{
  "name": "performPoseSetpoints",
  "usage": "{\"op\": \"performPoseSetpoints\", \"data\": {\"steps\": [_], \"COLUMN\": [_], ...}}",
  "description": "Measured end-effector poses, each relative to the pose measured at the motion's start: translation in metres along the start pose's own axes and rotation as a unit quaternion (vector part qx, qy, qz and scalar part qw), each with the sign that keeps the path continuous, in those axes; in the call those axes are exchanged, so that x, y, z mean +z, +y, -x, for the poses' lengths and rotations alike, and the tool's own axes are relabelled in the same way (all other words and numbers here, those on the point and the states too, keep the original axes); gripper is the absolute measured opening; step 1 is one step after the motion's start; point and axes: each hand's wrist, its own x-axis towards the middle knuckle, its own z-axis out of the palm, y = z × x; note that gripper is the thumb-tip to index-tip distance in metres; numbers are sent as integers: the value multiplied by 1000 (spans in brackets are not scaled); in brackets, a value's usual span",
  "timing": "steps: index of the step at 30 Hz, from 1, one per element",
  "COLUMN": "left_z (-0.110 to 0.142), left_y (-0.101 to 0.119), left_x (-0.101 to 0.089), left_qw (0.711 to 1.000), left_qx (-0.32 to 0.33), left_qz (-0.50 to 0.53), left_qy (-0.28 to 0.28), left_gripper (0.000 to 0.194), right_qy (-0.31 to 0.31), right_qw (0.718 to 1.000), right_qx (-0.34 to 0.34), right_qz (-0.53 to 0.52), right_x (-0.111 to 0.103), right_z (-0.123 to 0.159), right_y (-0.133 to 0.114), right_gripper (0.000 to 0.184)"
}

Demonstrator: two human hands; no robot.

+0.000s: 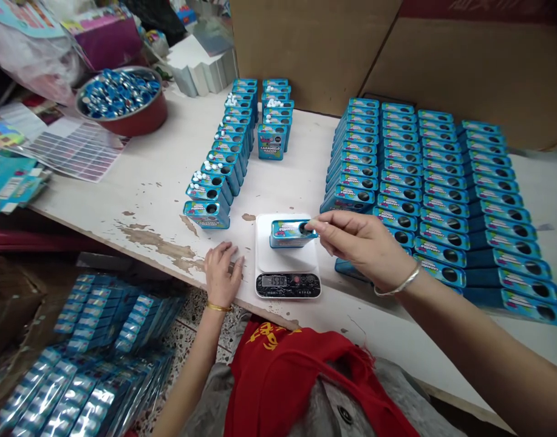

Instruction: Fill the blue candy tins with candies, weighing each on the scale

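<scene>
Carefully, the right hand (362, 246) brings its fingertips (311, 226) together at the round opening of a blue tin (290, 234); whether they pinch something small or only touch the rim, I cannot tell. That tin lies on the white platform of a digital scale (282, 258), whose display is too blurred to read; fingertip pressure could skew the weight, and a slip could knock the tin off the platform. The left hand (222, 273) rests open on the table (146, 182), gripping nothing, just beside the scale; a careless shift could jog the scale or the nearby row of tins (208, 203), some topped with white mints (200, 176), and spill them. The right wrist, low above the right-hand rows (424, 182), could likewise nudge them out of line.
</scene>
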Motion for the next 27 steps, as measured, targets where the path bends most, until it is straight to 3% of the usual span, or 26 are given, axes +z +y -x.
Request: {"op": "performPoseSetpoints", "data": {"steps": [4,6,11,14,17,19,21,25,27], "left_z": [-1,-2,-1,-3,-18,-36,-55,-79,-82], "left_y": [-1,-2,-4,2,23,41,58,72,70], "left_x": [-1,0,1,-4,-11,-13,-11,-1,-1], "left_qw": [1000,1000,1000,998,988,976,960,934,931], "left_qx": [6,12,19,20,44,87,131,147,132], "left_qz": [-3,-3,10,62,147,198,242,309,319], "left_qy": [3,6,18,21,2,-22,-48,-103,-116], "left_gripper": [23,23,22,26,47,72,82,48,48], "right_qy": [28,56,9,-10,-15,-21,-28,-32,-28], "right_qw": [995,995,986,970,969,970,970,964,961], "right_qx": [-47,-56,62,130,149,148,150,177,191], "right_qz": [82,68,-152,-204,-198,-190,-189,-195,-200], "right_x": [1,-2,-16,-22,-21,-19,-17,-16,-16], "right_z": [-8,-7,12,30,45,53,60,70,75], "right_y": [6,5,4,14,27,34,39,45,49], "right_gripper": [35,43,39,35,32,32,32,33,34]}}
